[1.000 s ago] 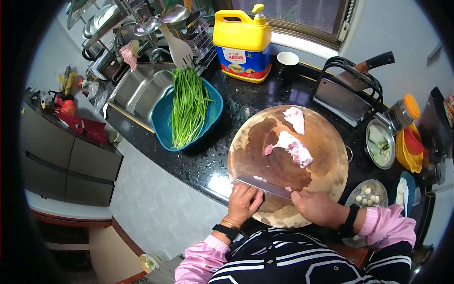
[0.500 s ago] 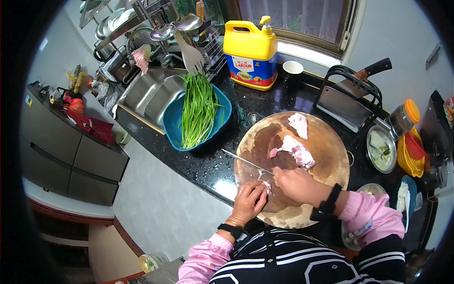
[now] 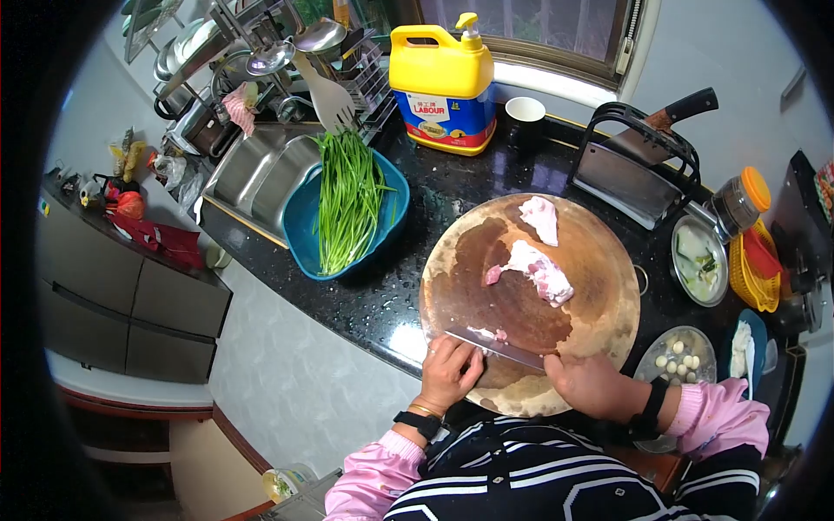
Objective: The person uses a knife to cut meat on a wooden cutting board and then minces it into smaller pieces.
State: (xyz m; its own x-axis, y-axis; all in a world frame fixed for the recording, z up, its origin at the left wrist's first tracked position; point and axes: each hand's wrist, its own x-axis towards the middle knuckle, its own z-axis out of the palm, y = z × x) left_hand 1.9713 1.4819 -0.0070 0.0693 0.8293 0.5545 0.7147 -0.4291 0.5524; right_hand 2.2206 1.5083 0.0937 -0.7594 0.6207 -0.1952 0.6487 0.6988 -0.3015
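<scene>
A knife (image 3: 504, 349) lies low across the near part of the round wooden chopping board (image 3: 608, 321), its handle in the closed grip of my right hand (image 3: 592, 382). My left hand (image 3: 450, 369) has its fingers curled at the blade's near side, pressing a piece of meat mostly hidden by fingers and knife. Small bits of raw meat (image 3: 499, 336) show along the blade's far side. Farther up the board rest a larger pink-and-white chunk of raw meat (image 3: 543, 276) and a pale, fatty piece (image 3: 540, 219).
Left of the board stands a blue basin (image 3: 393, 208) of long green stalks (image 3: 347, 208), beside a steel sink (image 3: 261, 182). Behind are a yellow jug (image 3: 443, 87) and a knife rack (image 3: 634, 182). To the right sit a bowl of peeled cloves (image 3: 647, 356) and a metal bowl (image 3: 700, 260).
My right hand has moved right and toward me, bringing the blade down beside my left fingers. The view has shifted slightly, and the bowl of cloves now shows fully.
</scene>
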